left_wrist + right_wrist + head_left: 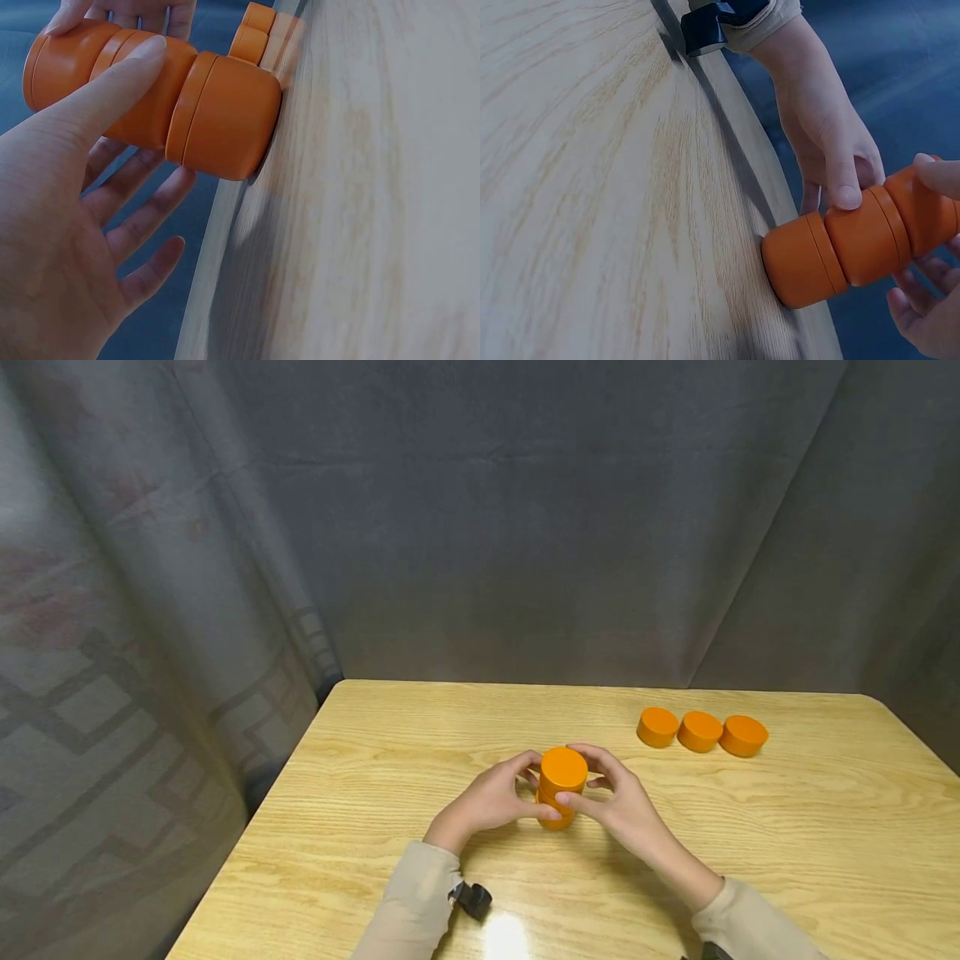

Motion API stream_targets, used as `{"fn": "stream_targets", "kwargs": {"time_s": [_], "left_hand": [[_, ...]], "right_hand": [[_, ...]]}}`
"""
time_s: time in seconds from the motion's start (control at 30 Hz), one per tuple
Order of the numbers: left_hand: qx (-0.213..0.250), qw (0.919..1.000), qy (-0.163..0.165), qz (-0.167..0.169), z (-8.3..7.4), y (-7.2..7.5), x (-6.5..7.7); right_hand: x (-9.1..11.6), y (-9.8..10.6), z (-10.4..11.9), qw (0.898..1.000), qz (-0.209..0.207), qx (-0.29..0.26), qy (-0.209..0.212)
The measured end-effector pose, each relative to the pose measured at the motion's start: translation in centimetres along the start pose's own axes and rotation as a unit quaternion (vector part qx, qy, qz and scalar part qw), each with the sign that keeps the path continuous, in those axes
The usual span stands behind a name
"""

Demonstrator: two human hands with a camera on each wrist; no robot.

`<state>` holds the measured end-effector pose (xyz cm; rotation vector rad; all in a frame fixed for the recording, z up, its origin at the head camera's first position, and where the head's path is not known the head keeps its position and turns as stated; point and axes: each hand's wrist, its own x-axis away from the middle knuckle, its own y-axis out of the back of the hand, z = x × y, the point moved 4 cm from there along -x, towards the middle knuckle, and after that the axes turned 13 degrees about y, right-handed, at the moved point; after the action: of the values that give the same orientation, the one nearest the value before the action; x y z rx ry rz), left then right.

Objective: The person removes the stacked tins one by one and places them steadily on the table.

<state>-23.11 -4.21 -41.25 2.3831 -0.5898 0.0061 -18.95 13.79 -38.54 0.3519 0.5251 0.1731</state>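
Observation:
Three round orange lidded jars stand in a stack in front of me. The bottom jar [802, 262] rests on the wooden table. Around the middle jar [864, 238], my left hand [491, 797] has its thumb on the near side and its fingers on the far side. My right hand [628, 810] grips the top jar [564, 767] from the right, thumb in front and fingers behind. In the left wrist view the top jar lines up with the middle jar [154, 94], their sides overlapping closely.
Three more orange jars sit in a row at the back right of the table: a left one [657, 727], a centre one [701, 732] and a right one [744, 736]. Behind the table [420, 718] hangs a grey curtain [525, 543]. A black wrist camera [474, 900] sits on my left sleeve.

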Motion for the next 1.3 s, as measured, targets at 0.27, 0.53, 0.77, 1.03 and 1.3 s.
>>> {"fn": "stream_targets", "kwargs": {"time_s": [0.27,0.53,0.77,1.03,1.3], "left_hand": [[0.002,1.0,-0.002,0.001,0.1,0.0,0.0],[0.004,1.0,-0.004,0.004,0.2,-0.1,-0.1],[0.003,1.0,-0.001,0.006,0.2,0.0,0.0],[0.0,1.0,-0.004,0.004,0.0,0.0,-0.1],[0.009,0.9998,-0.012,0.01,0.2,-0.1,-0.1]], "right_hand": [[0.0,0.0,0.1,1.0,-0.004,-0.001,-0.002],[0.1,0.1,0.2,1.0,-0.007,0.001,0.003],[0.3,0.4,0.0,1.0,-0.006,-0.004,-0.003],[0.5,1.0,0.2,1.0,-0.017,-0.004,0.0],[0.8,1.8,0.3,1.0,-0.021,0.001,0.0]]}}
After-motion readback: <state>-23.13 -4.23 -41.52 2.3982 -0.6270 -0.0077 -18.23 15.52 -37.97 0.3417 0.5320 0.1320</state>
